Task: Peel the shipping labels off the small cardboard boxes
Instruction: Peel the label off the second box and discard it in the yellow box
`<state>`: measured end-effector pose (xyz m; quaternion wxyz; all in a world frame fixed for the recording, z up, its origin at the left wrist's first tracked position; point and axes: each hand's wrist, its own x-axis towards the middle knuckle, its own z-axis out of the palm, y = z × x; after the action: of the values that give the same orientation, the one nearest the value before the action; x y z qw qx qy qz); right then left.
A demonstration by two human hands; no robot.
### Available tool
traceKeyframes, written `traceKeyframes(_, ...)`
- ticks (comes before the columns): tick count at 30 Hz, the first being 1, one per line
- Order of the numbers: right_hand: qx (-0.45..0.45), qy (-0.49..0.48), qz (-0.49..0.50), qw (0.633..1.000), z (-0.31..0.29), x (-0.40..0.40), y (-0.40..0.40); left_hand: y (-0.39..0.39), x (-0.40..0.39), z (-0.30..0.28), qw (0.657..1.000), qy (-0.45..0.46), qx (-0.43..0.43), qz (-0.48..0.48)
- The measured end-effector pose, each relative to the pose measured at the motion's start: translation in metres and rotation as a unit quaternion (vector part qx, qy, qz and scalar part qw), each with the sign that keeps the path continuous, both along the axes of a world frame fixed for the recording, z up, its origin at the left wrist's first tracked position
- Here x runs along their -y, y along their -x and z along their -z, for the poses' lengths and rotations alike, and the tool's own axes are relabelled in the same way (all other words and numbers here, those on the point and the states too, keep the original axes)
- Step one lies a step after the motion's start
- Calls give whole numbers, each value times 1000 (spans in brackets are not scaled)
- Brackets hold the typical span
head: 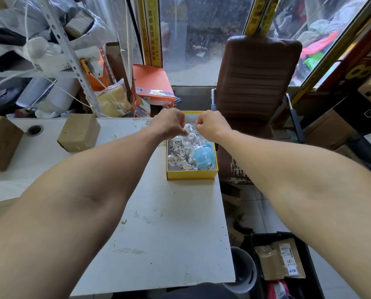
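Observation:
Both my arms reach out over a yellow box (191,174) at the white table's far right edge. The box holds several crumpled peeled labels (183,155) and a blue wad (205,156). My left hand (169,124) has its fingers curled and pinches a crumpled label piece (190,129) above the box. My right hand (208,125) is curled too, its fingertips at the same piece. Two small cardboard boxes stand on the table: one (78,132) at the far middle left, one (1,142) at the left edge.
The white table (158,234) has a cable hole (35,129) at the back left. A brown chair (255,83) stands right of the table. An orange carton (152,85) and cluttered shelving lie behind. On the floor at lower right sit a bin (242,270) and a crate of parcels (279,260).

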<state>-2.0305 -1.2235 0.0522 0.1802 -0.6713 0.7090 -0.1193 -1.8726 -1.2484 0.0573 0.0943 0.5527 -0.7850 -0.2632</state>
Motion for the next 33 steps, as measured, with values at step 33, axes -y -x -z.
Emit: traceKeyframes(33,-38,-60,-25,997,8,-68,-180,-200,-56,29,978,51,195,55)
